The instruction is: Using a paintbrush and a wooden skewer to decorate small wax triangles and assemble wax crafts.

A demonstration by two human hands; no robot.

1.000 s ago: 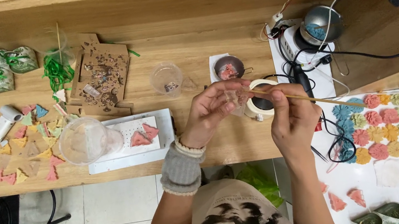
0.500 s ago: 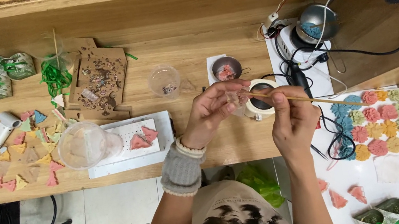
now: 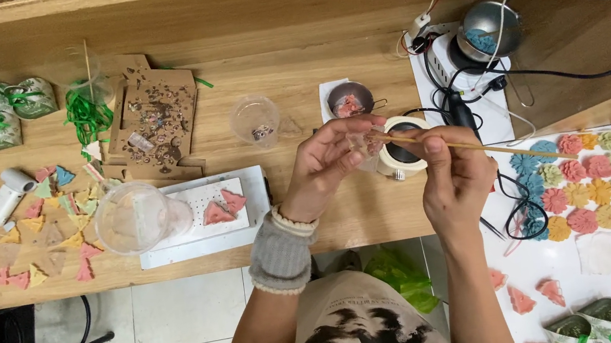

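The right hand [image 3: 456, 177] is closed on a thin wooden stick [image 3: 479, 147], pinched between thumb and fingers near its left end, while the rest of the stick runs out to the right over the table. The left hand [image 3: 329, 164] is held just beside it, its fingertips drawn together on a small clear piece [image 3: 368, 144] that the stick's tip meets; what exactly that piece is cannot be told. Both are held above the wooden table [image 3: 291, 77], in front of a roll of tape [image 3: 400, 153].

The step in hand is judged to be fine work with the stick's tip on or inside the small piece. A steady pinch and a small, controlled motion of the tip would be called for next, with the piece kept still by the left hand.

Beyond the hands, a small metal cup [image 3: 349, 99] with pinkish matter inside is seen, and to its left a clear plastic cup [image 3: 255, 118] with a few dark bits at the bottom. A larger clear cup [image 3: 131, 218] lies partly on a white tray [image 3: 247, 212], on which two pink tree-shaped pieces [image 3: 224, 206] rest. A round metal pot [image 3: 490, 31] with something blue in it stands among black cables. Coloured flower shapes [image 3: 578, 183] are laid out in rows on the right.
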